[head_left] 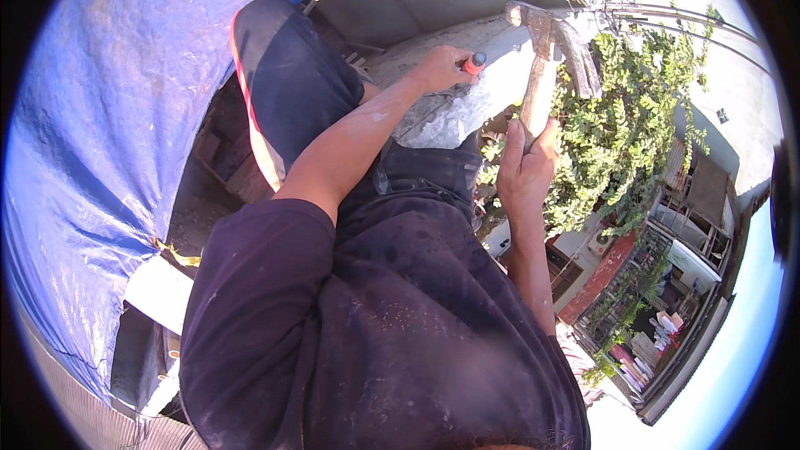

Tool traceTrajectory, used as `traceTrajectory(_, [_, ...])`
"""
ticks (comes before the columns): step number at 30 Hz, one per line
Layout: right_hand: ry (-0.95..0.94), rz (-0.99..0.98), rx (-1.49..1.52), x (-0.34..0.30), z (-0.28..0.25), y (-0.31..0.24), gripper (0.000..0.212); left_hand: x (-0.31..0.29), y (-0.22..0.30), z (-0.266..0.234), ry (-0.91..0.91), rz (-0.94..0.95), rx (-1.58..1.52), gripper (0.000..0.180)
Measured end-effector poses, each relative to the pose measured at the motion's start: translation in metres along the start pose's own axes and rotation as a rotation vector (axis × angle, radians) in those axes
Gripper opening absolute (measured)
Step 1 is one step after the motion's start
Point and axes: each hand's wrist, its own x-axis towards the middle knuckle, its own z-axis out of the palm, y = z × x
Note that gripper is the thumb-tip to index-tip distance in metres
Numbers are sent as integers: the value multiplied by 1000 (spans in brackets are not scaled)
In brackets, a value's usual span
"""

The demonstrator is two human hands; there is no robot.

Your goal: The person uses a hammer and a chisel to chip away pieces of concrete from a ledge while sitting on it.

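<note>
My left hand (442, 69) is wrapped round a tool with a red and black handle (475, 63), its butt end facing up; its working end is hidden. It is held over a pale wall top or ledge (417, 119), where broken whitish rubble (456, 117) lies close to my body. My right hand (527, 168) grips a claw hammer (537, 93) by its worn wooden handle. The rusty head (546, 25) is raised, up and to the right of the red and black butt, apart from it.
A blue tarpaulin (92, 142) hangs along the left. Leafy green branches (625, 108) grow beyond my right hand. Cables (667, 17) run at upper right. Far below on the right are a house roof edge (692, 358) and stacked goods. My bent left knee (279, 42) is beside the ledge.
</note>
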Motion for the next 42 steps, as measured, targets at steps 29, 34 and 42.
traceTrajectory(29, [-243,196,-69,6,-13,19,49,-5,3,6,-10,-5,10,41])
traceTrajectory(34, [100,135,396,-8,-12,1,40,1,-3,9,-71,-29,-65,40])
traceTrajectory(42, [-81,83,47,6,-22,10,37,0,-1,11,-34,-2,55,42])
